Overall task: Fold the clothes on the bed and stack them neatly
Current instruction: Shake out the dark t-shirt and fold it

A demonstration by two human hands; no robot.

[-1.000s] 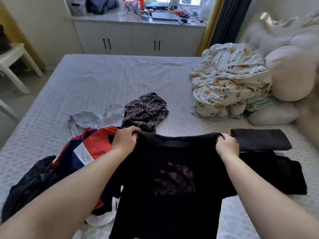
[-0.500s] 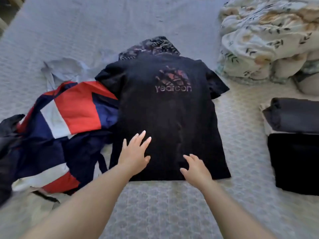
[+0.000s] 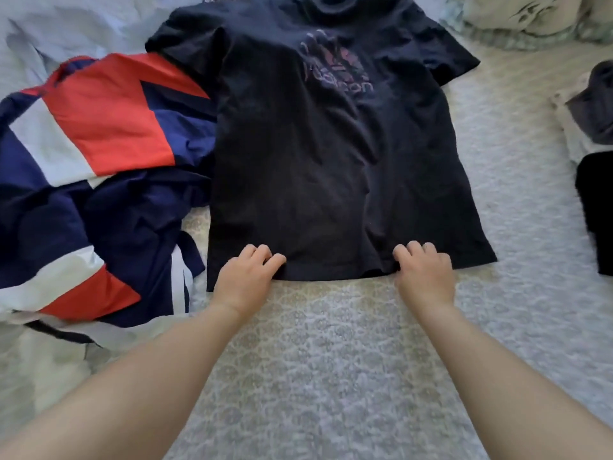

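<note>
A black T-shirt (image 3: 325,154) with a faded chest print lies spread flat on the bed, collar away from me, hem nearest me. My left hand (image 3: 247,275) grips the hem near its left corner, fingers curled over the edge. My right hand (image 3: 424,270) grips the hem right of centre in the same way. A red, white and navy garment (image 3: 96,180) lies crumpled to the left, its edge tucked under the T-shirt's left side.
The patterned grey bedspread (image 3: 331,360) shows bare between my arms. Folded dark clothes (image 3: 593,180) are stacked at the right edge. A pale blue garment (image 3: 66,24) lies at the top left, and floral bedding (image 3: 530,18) at the top right.
The T-shirt went from held up by its shoulders to lying flat on the bed. My hands slid down from its lower body to the hem and curled onto it. The view moved closer.
</note>
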